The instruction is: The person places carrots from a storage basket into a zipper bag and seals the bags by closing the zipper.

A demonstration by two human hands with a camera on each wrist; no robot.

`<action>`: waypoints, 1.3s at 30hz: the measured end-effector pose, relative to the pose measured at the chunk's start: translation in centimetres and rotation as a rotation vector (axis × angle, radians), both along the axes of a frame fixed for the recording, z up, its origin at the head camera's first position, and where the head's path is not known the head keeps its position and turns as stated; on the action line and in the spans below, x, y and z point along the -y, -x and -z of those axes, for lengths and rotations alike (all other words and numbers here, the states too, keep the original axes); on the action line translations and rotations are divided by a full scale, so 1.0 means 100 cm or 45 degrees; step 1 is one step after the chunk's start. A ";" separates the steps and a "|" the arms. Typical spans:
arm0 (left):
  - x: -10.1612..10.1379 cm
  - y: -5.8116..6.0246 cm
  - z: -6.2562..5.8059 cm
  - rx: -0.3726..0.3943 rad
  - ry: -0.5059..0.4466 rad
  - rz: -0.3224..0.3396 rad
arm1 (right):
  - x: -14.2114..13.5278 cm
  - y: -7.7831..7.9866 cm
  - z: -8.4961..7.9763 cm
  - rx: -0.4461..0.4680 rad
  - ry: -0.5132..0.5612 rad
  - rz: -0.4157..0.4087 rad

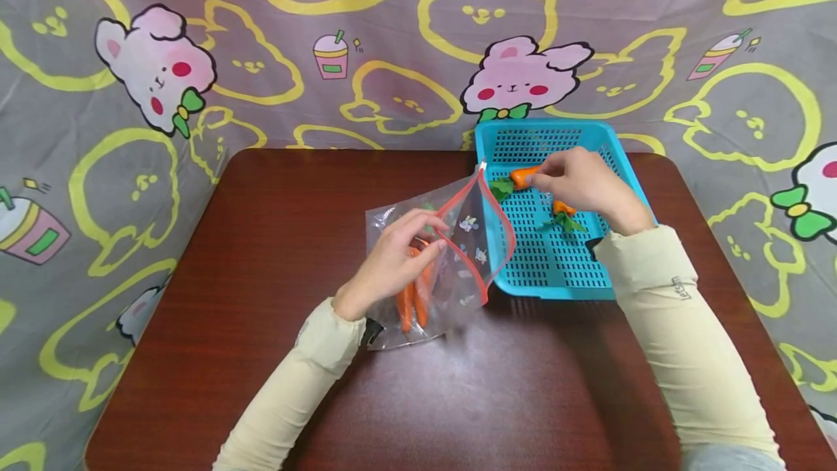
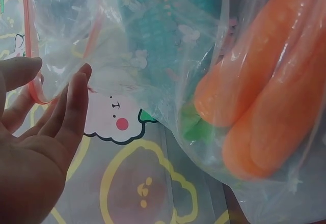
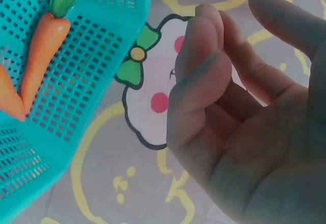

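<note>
At center, the left hand (image 1: pixel 394 253) grasps a clear bag (image 1: pixel 454 278) of carrots (image 1: pixel 421 300); the right hand (image 1: pixel 580 179), released, hovers over 2 carrots (image 1: pixel 522 179) in the upper-right blue basket (image 1: pixel 556 291).

Clear bag (image 1: pixel 451 289), mouth gaping, orange carrots (image 1: pixel 407 307) inside — two leafy carrots (image 3: pixel 45 56), tips meeting, in blue basket (image 1: pixel 559 291).

The left forearm (image 1: pixel 281 395), in a wrinkled cream fabric sleeve, slants up and rightward to a bare left hand (image 1: pixel 395 256), its fingers gently bent and its thumb held apart from them. The right forearm (image 1: pixel 686 355), in a matching cream sleeve with small dark lettering near the cuff, angles up and leftward; its bare right hand (image 1: pixel 582 180) points left, back uppermost, fingers loosely curved, thumb apart.
</note>
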State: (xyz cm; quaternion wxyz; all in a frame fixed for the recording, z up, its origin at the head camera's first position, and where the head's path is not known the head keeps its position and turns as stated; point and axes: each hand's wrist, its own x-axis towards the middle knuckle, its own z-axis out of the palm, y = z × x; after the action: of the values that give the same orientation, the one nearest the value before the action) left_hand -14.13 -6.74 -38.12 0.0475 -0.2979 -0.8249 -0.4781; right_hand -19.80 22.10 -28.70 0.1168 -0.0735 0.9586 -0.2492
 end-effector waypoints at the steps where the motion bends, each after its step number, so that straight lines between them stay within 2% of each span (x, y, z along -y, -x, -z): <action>1: 0.000 0.000 0.000 -0.001 0.001 -0.002 | -0.001 0.002 -0.001 -0.005 -0.005 0.007; 6: 0.001 -0.001 0.000 -0.004 0.000 -0.010 | -0.008 0.012 0.003 -0.066 -0.031 0.039; 11: 0.002 -0.001 0.001 -0.011 -0.001 -0.014 | -0.021 0.026 0.014 -0.025 -0.027 0.101; 19: 0.003 -0.001 0.003 -0.002 0.001 -0.001 | -0.034 0.043 0.042 0.017 -0.201 0.202; 23: 0.003 -0.002 0.002 0.009 -0.005 0.005 | -0.037 0.047 0.056 0.052 -0.229 0.252; 29: 0.004 -0.002 0.002 -0.005 -0.021 0.018 | -0.043 0.050 0.073 0.179 -0.252 0.303; 35: 0.004 -0.001 0.003 -0.009 -0.019 0.022 | -0.042 0.051 0.085 0.248 -0.243 0.385; 39: 0.004 -0.001 0.003 0.001 -0.016 0.022 | -0.042 0.052 0.091 0.259 -0.265 0.380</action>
State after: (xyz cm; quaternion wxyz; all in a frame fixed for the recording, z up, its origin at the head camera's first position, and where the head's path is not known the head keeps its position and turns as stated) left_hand -14.07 -7.17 -38.47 0.0448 -0.3044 -0.8194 -0.4837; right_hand -24.95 26.34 -37.78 0.1816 0.1072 0.9627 -0.1693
